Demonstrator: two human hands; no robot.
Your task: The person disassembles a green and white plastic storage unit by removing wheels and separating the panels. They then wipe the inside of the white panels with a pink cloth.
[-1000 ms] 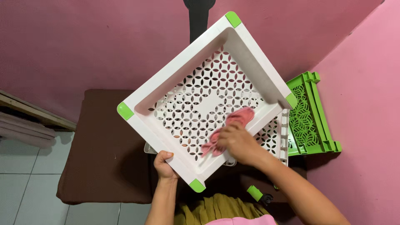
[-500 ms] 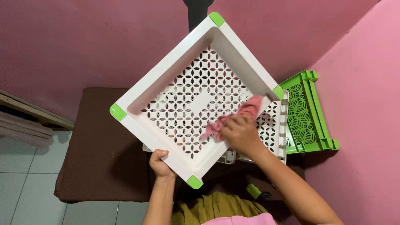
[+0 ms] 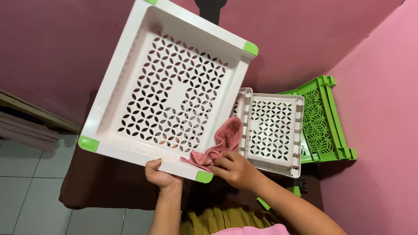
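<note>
The left hand [image 3: 160,175] is closed on the near rim of a big white perforated tray [image 3: 170,89], thumb over the edge, holding it up tilted so its inside faces the person; the right hand [image 3: 235,169] has its fingers pinched shut on a pink cloth [image 3: 222,143], which is pressed against the tray's lower right side, just beside a green corner cap [image 3: 203,176]; the cloth bunches up over the tray's wall and trails down to the fingers; another green cap [image 3: 88,143] sits at the tray's lower left corner and a third [image 3: 251,48] at the upper right; just to the right, behind the cloth, lies a smaller white perforated tray [image 3: 272,128], flat, and beyond it a green lattice crate [image 3: 324,117] leans near the pink wall [image 3: 383,100]; underneath it all is a dark brown table [image 3: 104,182], with pale floor tiles [image 3: 30,191] off to the left.
</note>
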